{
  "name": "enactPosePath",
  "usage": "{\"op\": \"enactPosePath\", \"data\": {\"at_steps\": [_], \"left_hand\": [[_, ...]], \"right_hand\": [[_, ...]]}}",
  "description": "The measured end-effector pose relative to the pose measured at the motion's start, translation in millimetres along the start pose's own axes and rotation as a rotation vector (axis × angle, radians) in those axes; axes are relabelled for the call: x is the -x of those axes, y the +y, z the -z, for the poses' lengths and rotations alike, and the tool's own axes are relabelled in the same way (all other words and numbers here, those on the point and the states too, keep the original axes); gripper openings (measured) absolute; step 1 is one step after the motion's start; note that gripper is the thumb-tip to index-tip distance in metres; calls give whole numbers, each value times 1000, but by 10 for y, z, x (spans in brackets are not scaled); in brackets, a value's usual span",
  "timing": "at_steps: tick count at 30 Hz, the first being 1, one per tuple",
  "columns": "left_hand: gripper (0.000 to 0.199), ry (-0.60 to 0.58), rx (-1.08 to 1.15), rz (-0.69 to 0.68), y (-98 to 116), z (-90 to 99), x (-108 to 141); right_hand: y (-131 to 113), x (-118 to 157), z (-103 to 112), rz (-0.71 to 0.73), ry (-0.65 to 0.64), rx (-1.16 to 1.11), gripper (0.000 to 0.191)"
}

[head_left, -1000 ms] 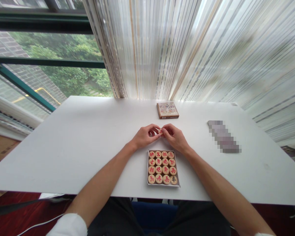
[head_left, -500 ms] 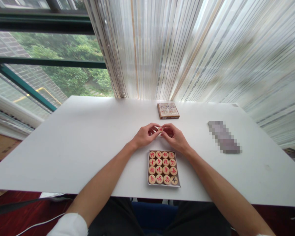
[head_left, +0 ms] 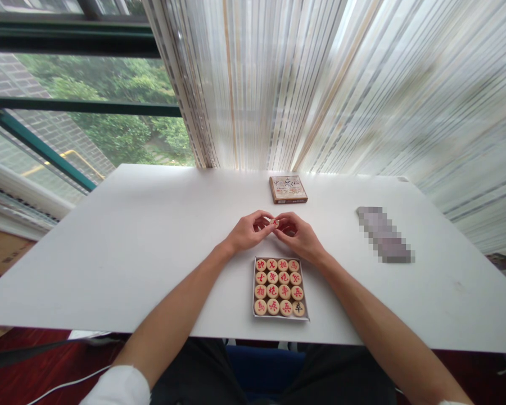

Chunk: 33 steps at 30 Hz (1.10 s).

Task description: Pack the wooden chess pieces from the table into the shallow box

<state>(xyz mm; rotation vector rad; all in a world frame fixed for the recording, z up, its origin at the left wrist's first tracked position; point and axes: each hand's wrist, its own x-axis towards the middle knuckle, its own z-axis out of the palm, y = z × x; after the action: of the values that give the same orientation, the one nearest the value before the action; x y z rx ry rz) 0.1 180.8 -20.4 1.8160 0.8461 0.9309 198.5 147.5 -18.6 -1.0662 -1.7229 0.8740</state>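
Observation:
Between the fingertips of my left hand (head_left: 249, 229) and my right hand (head_left: 296, 232) is a round wooden Chinese chess piece (head_left: 274, 223) with a red character. Both hands are closed in a pinch on it, beyond the tray and above the white table. Nearer to me lies a shallow square tray (head_left: 253, 289) filled with rows of similar pieces. Most carry red characters; the near right corner piece (head_left: 298, 309) has a black one. Fingers cover part of the held piece's edge.
A flat printed box (head_left: 289, 189) lies behind my hands on the white table (head_left: 152, 236). To the right is a pixelated greyish oblong (head_left: 385, 235). A striped string curtain (head_left: 261, 84) hangs along the far edge, with a window at the left.
The chess piece has turned and tilted slightly between my fingertips, and less of its face shows. My arms, the tray and the box stay nearly where they were.

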Motion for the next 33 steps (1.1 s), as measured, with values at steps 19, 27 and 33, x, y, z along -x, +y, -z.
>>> {"op": "enactPosePath", "data": {"at_steps": [19,27,33], "left_hand": [[35,52,-23,38,11,-9,-5],[34,26,35,35,-12,-6,-10],[36,17,49,11,-51,-10,-12]], "right_hand": [[-24,1,-19,13,-16,36,29],[-22,-10,-16,-11,17,36,30],[-4,-10,-3,-20,29,25,30]]}}
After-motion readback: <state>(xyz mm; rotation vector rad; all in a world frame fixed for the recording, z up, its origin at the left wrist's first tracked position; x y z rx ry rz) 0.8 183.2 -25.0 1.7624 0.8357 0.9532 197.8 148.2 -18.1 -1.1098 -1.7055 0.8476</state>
